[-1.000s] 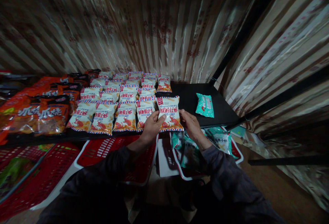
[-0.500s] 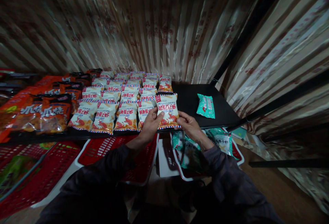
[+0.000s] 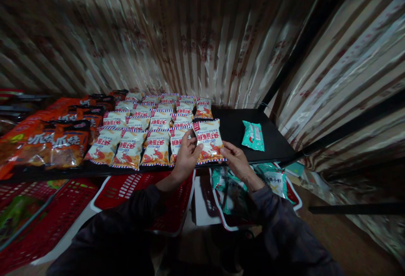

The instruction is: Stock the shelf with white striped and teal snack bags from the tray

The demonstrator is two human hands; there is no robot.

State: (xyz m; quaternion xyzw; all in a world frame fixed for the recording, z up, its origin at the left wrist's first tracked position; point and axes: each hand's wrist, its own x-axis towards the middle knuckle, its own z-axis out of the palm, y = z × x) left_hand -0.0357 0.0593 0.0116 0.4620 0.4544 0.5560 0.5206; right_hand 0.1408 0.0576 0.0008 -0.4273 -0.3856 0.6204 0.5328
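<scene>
- The fingers of the left hand (image 3: 186, 155) have spread a little. Its thumb is by the left edge of the white snack bag (image 3: 209, 139), and the hand looks loosely open.
- The right hand (image 3: 236, 160) still pinches the bag's low right corner.
- The bag has hardly moved. It is at the right end of the front row, just beside the other white bags (image 3: 156, 147), on the black shelf (image 3: 229, 124).
- So it looks close to lined up, with only small nudges going on.
- The green bag (image 3: 253, 136) lies apart, to the right, where it was.
</scene>
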